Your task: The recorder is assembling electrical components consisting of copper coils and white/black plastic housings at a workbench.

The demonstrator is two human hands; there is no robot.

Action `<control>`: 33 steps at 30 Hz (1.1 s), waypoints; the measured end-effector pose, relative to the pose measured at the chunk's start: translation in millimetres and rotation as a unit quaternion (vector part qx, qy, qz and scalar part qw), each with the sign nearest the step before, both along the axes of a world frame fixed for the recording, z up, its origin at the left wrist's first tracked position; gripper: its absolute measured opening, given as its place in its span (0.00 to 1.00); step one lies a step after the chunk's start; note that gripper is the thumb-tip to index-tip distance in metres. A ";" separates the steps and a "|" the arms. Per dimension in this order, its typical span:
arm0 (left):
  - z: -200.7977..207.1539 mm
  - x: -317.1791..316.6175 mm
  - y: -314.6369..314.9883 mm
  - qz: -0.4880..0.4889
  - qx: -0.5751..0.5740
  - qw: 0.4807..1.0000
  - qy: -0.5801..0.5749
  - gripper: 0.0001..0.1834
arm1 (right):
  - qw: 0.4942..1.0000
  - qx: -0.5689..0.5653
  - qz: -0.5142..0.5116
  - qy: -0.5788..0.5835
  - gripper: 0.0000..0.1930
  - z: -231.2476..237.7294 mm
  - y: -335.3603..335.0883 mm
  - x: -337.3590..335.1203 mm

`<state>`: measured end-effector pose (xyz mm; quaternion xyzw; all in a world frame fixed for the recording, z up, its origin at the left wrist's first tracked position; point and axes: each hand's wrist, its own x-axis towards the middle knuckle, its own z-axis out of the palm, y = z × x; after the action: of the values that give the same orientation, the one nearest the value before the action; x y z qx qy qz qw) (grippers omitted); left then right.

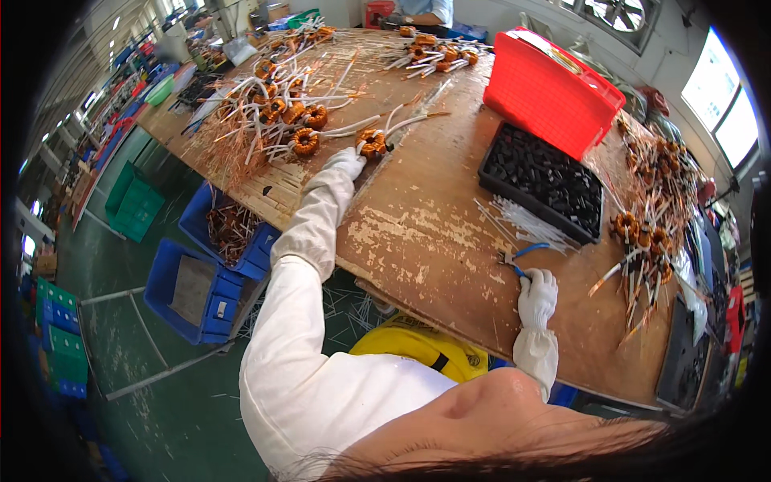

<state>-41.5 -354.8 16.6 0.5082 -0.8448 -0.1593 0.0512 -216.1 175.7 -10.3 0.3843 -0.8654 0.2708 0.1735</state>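
Observation:
My left hand (pixel 347 163), in a white glove, reaches far across the table and grips the near side of a ring-shaped copper coil (pixel 371 144). White-sleeved leads with bare copper ends stretch from that coil to the right. My right hand (pixel 537 297), also gloved, rests on the table near its front edge. Its closed fingers are at one blue handle of the cutting pliers (pixel 520 255), whose handles are spread and whose jaws point left. A heap of similar coils (pixel 294 112) with tangled white leads lies just beyond my left hand.
Beyond the pliers lie white cable ties (pixel 532 221), a black tray (pixel 484 173) of small black parts and a red basket (pixel 554 96). More coils (pixel 654 237) pile up at right. Blue bins (pixel 186 299) stand below the left table edge. A co-worker (pixel 430 11) sits opposite.

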 end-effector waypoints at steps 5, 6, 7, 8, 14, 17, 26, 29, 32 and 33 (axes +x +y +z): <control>8.0 39.6 34.7 -0.041 0.036 0.991 0.122 0.29 | 0.994 -0.041 -0.038 0.091 0.09 -1.6 5.7 2.4; 26.9 47.4 53.8 -0.049 0.037 0.990 0.128 0.28 | 0.991 -0.059 -0.050 0.109 0.09 -1.9 9.7 4.8; 40.8 59.0 66.5 -0.051 0.038 0.990 0.125 0.28 | 0.987 -0.074 -0.055 0.133 0.09 3.0 14.6 6.8; 54.2 68.3 76.8 -0.106 0.052 0.982 0.144 0.27 | 0.987 -0.073 -0.059 0.129 0.09 3.9 22.2 6.8; 65.6 110.6 110.3 -0.283 0.166 0.929 0.170 0.17 | 0.972 0.012 -0.179 0.154 0.08 -5.7 81.9 -20.5; 67.6 95.9 159.8 -0.439 0.049 0.887 0.134 0.21 | 0.978 0.092 -0.189 0.016 0.08 -5.5 102.8 -28.6; 98.5 70.5 215.4 -0.471 -0.053 0.879 -0.052 0.23 | 0.984 -0.075 -0.127 -0.096 0.09 84.9 62.2 25.7; 107.2 66.1 234.4 -0.480 -0.109 0.861 0.130 0.19 | 0.991 -0.128 -0.019 -0.028 0.07 96.3 28.7 51.1; 75.3 43.7 254.2 -0.515 -0.036 0.838 0.179 0.19 | 0.993 -0.079 0.088 -0.031 0.09 101.2 -16.0 67.9; 60.3 37.6 259.5 -0.513 -0.035 0.839 0.178 0.19 | 0.991 -0.059 0.122 -0.018 0.09 103.5 -31.1 70.8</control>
<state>-3.9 -95.3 76.9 -0.0368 -0.9660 -0.2206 0.1297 -145.3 144.7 93.2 0.4708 -0.7976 0.3475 0.1461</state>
